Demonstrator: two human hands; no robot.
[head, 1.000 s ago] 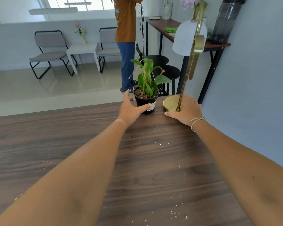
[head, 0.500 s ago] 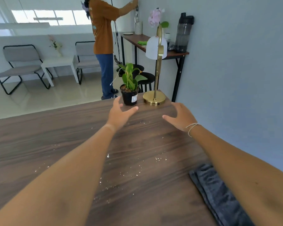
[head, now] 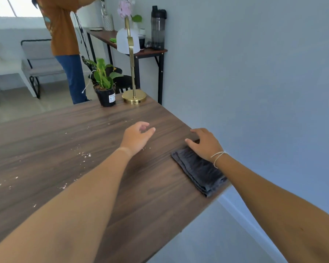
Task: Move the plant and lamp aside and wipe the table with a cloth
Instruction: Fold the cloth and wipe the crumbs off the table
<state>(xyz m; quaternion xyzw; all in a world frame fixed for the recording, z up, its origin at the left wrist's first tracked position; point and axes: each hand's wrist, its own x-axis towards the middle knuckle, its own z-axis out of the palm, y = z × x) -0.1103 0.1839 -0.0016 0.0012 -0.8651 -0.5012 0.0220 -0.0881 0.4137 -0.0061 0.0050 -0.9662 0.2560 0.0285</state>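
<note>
A small green plant (head: 104, 88) in a black pot and a brass lamp (head: 133, 95) with a white shade stand together at the far corner of the dark wooden table (head: 68, 141). A folded dark grey cloth (head: 198, 169) lies by the table's right edge. My right hand (head: 204, 144) rests over the cloth's far end, fingers spread, not gripping it. My left hand (head: 138, 136) hovers above the table middle, fingers loosely apart, holding nothing. White crumbs (head: 85, 154) are scattered over the left part of the tabletop.
A blue-grey wall (head: 254, 82) runs close along the table's right side. Beyond the table stands a narrow side table (head: 150, 52) with a dark bottle (head: 158, 27) and a vase. A person (head: 65, 44) in an orange top stands by it. Grey chairs (head: 40, 61) sit at the back left.
Both hands have let go of the plant and lamp and drawn back toward me. The right hand has come down onto the cloth's far end; the view has swung right.
</note>
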